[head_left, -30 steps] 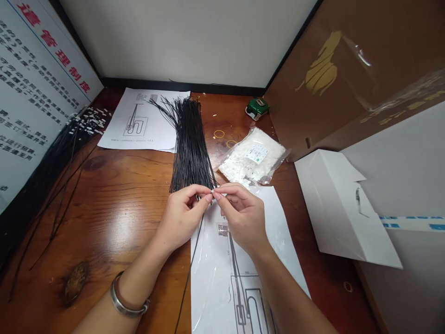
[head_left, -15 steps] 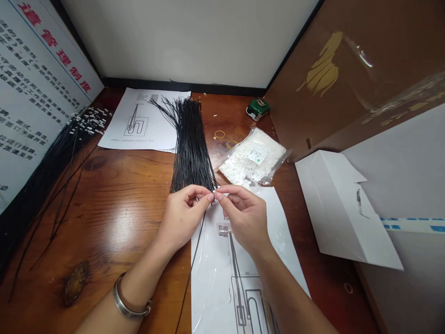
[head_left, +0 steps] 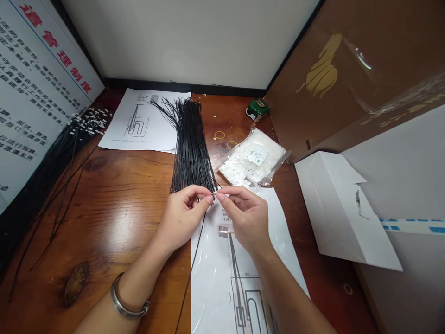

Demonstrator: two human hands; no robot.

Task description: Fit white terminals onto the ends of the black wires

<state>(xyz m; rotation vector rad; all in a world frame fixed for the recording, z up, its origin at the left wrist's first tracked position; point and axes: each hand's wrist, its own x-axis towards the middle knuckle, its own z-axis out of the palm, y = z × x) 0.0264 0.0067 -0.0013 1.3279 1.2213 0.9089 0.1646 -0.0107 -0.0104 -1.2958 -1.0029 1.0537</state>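
My left hand (head_left: pixel 182 220) pinches a thin black wire (head_left: pixel 193 260) between thumb and forefinger; the wire trails down toward me past the drawing's left edge. Fingertip to fingertip with it, my right hand (head_left: pixel 251 218) grips a tiny white connector (head_left: pixel 216 191). Whether the wire end sits inside the connector is too small to tell. Just beyond both hands lies a thick bundle of black wires (head_left: pixel 189 148). A clear bag of small white connectors (head_left: pixel 257 154) rests to its right. Beneath my right hand is a printed wiring drawing (head_left: pixel 210 287) with a glossy surface.
Black wires with white connector ends (head_left: pixel 86 124) lie along the left board. Another printed sheet (head_left: pixel 118 125) is at the back left. A green tape measure (head_left: pixel 257 109) stands by the brown box (head_left: pixel 333 93). Yellow rubber bands (head_left: pixel 219 135) and a folded white carton (head_left: pixel 342 204) are also around.
The fingertips have drawn very slightly apart, with a little more of the wire tip and white connector showing between them. Everything else stays in place.
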